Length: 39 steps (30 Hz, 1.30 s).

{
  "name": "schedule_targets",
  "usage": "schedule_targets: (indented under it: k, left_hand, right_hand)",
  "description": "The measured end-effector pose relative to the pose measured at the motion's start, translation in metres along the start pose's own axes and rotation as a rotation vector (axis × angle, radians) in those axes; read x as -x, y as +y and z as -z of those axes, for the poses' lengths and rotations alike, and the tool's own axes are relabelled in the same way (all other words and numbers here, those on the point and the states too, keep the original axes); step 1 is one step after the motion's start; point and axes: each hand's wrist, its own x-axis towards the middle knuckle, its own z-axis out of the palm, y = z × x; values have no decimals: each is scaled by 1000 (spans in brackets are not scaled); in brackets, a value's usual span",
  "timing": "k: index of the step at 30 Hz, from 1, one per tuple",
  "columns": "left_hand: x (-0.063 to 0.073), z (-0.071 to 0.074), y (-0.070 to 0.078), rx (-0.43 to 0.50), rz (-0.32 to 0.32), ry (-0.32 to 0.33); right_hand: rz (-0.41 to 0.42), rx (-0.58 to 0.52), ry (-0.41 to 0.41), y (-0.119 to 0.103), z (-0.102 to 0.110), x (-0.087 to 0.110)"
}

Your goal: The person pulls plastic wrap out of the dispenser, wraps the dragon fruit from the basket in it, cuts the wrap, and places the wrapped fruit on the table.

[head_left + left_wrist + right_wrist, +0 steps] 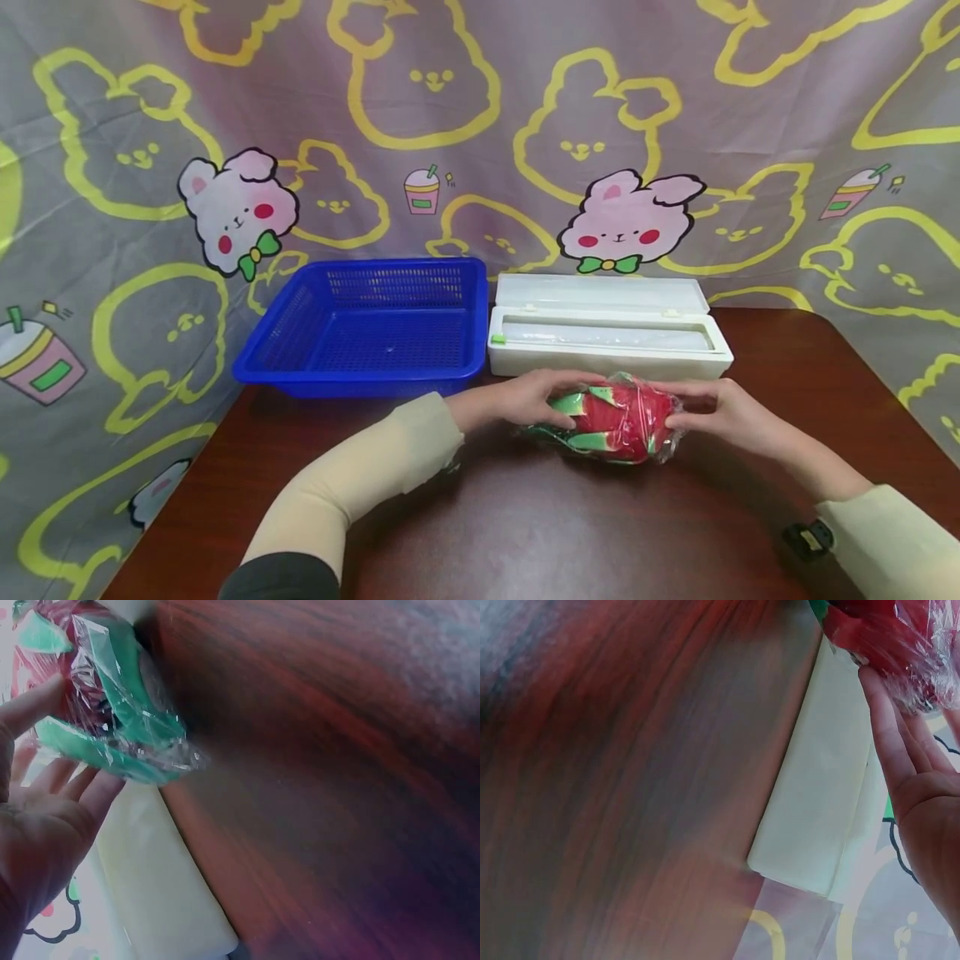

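A red dragon fruit [626, 421] with green-tipped scales lies on its side, wrapped in clear, wrinkled plastic film. My left hand [534, 398] grips its green-leaved end, thumb in front and fingers behind. At the opposite end my right hand [738, 417] holds the fruit between thumb and fingers, where the film bunches up. In the left wrist view, loose film [191, 756] sticks out past the green scales. The right wrist view shows the fingers [889, 739] against the wrapped red end. Whether the fruit touches the table cannot be told.
Right behind the fruit stands a white cling film box [607, 360], lid raised, a film roll and a green slider inside. To its left is a blue plastic basket [360, 387]. Both stand on the brown wooden table [570, 533], before a patterned curtain [480, 100].
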Motion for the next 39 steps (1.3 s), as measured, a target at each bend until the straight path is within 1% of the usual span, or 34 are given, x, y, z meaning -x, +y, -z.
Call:
schedule_targets:
  k: [5,7,8,13,16,18,21,23,26,28,30,33,36,39]
  left_hand:
    - [-2,1,-4,90,72,-53]
    - [-2,2,-5,104,93,-67]
    - [-2,2,-5,97,97,-67]
    - [-3,4,-6,67,102,-45]
    - [-3,3,-7,80,92,-20]
    - [-5,2,-7,92,80,-7]
    - [-5,2,-6,92,79,1]
    - [-5,2,-6,88,79,4]
    - [-1,2,-4,56,51,32]
    - [3,1,-2,46,16,54]
    - [8,-1,2,5,-3,66]
    - [14,-5,6,-89,3,45]
    - [17,-11,6,-194,17,8]
    - [18,-14,4,-238,17,9]
  right_hand:
    - [-58,-51,-46,4,0,0]
    - [-65,-61,-63,5,-1,0]
    - [-66,-61,-64,5,-2,0]
    - [-68,11,-20,2,-3,2]
    - [-63,84,31,-2,-2,5]
    - [-53,93,53,-4,-1,7]
    - [-17,65,46,-6,1,7]
    - [8,53,12,-6,0,7]
    - [13,61,-18,-4,-4,4]
    - [-5,70,-19,-4,-6,4]
    - [-24,65,-14,-4,-7,4]
    - [-34,65,-18,-3,-5,5]
    - [-59,65,-26,-1,-5,6]
    - [-87,91,-25,0,-6,7]
